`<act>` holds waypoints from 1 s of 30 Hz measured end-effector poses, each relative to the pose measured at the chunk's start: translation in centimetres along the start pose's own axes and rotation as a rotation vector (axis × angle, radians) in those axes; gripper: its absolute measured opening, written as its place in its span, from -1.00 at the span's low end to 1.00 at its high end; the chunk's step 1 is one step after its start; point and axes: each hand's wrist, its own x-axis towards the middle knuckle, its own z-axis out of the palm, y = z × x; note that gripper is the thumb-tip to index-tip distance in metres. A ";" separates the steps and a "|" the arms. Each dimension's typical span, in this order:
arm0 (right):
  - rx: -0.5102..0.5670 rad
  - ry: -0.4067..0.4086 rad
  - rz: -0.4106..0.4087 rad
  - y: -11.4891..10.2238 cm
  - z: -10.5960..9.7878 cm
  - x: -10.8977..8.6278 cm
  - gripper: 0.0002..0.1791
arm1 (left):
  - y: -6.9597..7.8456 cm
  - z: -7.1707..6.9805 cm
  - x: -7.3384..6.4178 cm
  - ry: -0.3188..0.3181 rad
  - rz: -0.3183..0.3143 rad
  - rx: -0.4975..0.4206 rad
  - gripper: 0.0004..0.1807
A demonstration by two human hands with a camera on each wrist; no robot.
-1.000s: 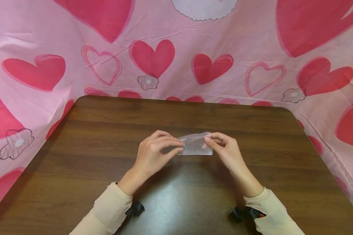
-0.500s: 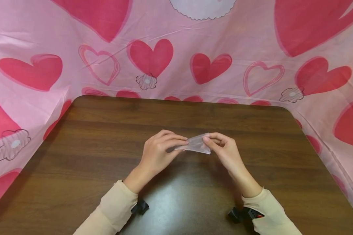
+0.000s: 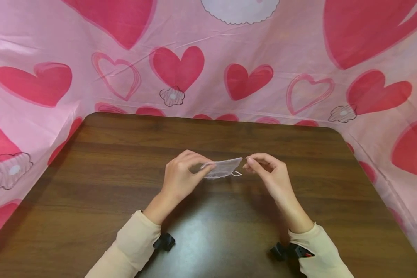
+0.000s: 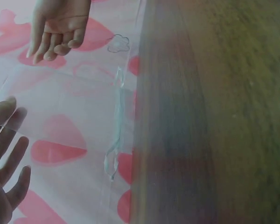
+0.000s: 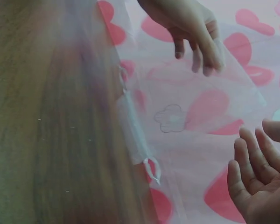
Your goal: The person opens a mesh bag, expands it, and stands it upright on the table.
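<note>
A sheer whitish drawstring pouch is held above the table, in front of me. My left hand pinches one corner of it between thumb and fingers. White cord loops stick out at its mouth, one loop plain in the right wrist view and another in the left wrist view. My right hand is just right of the pouch, apart from it, with its fingers loosely bent and nothing in them. Through the thin fabric the background shows in both wrist views.
A dark brown wooden table lies beneath both hands. Pink cloth with red hearts hangs behind it and at both sides. Black wrist devices sit at the cuffs of the beige sleeves.
My right hand has let go of the pouch and moved slightly right. My left hand has kept hold and turned the pouch, so a cord loop now shows at its right side.
</note>
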 end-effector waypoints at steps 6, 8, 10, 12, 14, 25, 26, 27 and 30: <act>-0.109 -0.026 -0.059 -0.3 0.4 0.1 -0.75 | 0.1 -0.3 0.0 -0.036 -0.097 -0.060 -0.87; -0.146 -0.057 -0.086 -0.3 0.7 0.2 -0.74 | 0.1 -0.4 0.0 -0.048 -0.136 -0.095 -0.87; -0.170 -0.081 -0.105 -0.4 1.2 0.3 -0.73 | 0.3 -0.5 0.0 -0.060 -0.169 -0.133 -0.87; -0.175 -0.085 -0.105 -0.5 1.6 0.4 -0.75 | 0.4 -0.6 0.1 -0.074 -0.193 -0.156 -0.88; -0.165 -0.076 -0.086 -0.6 2.0 0.4 -0.79 | 0.6 -0.7 0.1 -0.097 -0.217 -0.168 -0.87; -0.183 -0.078 -0.040 -0.8 2.8 0.9 -0.83 | 1.4 -1.8 0.5 -0.261 -0.381 -0.203 -0.83; -0.185 -0.090 -0.042 -0.8 2.8 0.8 -0.84 | 1.4 -1.9 0.5 -0.279 -0.399 -0.201 -0.83; -0.188 -0.102 -0.046 -0.8 2.8 0.8 -0.85 | 1.4 -2.0 0.6 -0.300 -0.416 -0.200 -0.82; -0.207 -0.127 -0.058 -0.8 2.8 0.8 -0.86 | 1.4 -2.3 0.7 -0.361 -0.445 -0.186 -0.82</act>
